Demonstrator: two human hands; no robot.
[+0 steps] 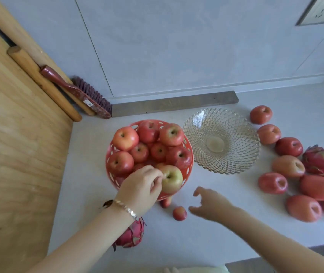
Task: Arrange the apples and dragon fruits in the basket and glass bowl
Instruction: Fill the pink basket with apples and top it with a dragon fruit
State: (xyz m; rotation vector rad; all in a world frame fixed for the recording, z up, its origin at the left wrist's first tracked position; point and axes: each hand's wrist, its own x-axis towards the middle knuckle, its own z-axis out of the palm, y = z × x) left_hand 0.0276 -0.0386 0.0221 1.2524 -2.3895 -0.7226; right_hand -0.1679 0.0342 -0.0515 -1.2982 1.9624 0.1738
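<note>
counter point(176, 239): grey and flat, and all the fruit sits on it.
basket point(110, 154): red with holes in its side, piled with red apples point(124, 137).
glass bowl point(242, 134): clear and bumpy, just beside the basket on its right.
loose apples point(289, 147): a bunch on the counter, right of the glass bowl.
dragon fruits: the far dragon fruit point(320, 160) sits by the loose apples; the near dragon fruit point(132, 235) peeks out under the left arm.
left hand point(141, 186): fingers curl on the greenish apple point(174, 181) at the front of the basket (it wears a shiny bracelet point(126, 208)).
right hand point(210, 205): fingers spread wide, holding nothing, above the counter.
small apple point(179, 213): on the counter, near the right hand.
</note>
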